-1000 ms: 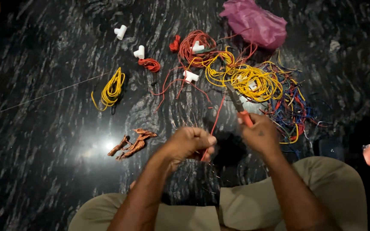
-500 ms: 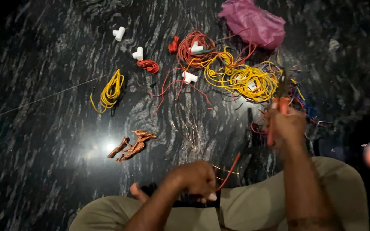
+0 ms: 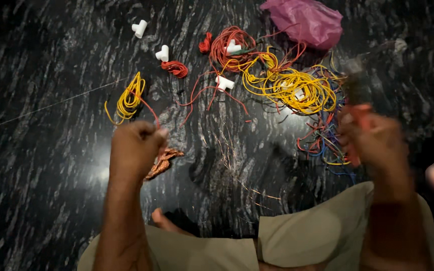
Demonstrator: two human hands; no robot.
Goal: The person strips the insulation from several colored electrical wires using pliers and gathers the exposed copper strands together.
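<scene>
I sit on a dark marbled floor. My left hand (image 3: 135, 145) is a closed fist raised over the floor, gripping a thin red wire (image 3: 146, 106) that arcs up toward a small yellow wire coil (image 3: 128, 99). My right hand (image 3: 375, 140), blurred by motion, grips a red-handled cutting tool (image 3: 357, 108) whose dark head points up, beside a tangle of blue, red and yellow wires (image 3: 327, 143). A bundle of bare copper strands (image 3: 163, 161) lies just right of my left fist.
A large yellow wire tangle (image 3: 290, 85) and a red coil (image 3: 229, 47) lie ahead, with several white plastic fittings (image 3: 163, 53) and a small red coil (image 3: 176, 68). A pink plastic bag (image 3: 305, 21) sits at the top right. My knees in beige cloth (image 3: 302, 236) fill the bottom.
My hands were together at the centre a second ago. The left hand has since swung left and up with the red wire, and the right hand has moved right with the tool.
</scene>
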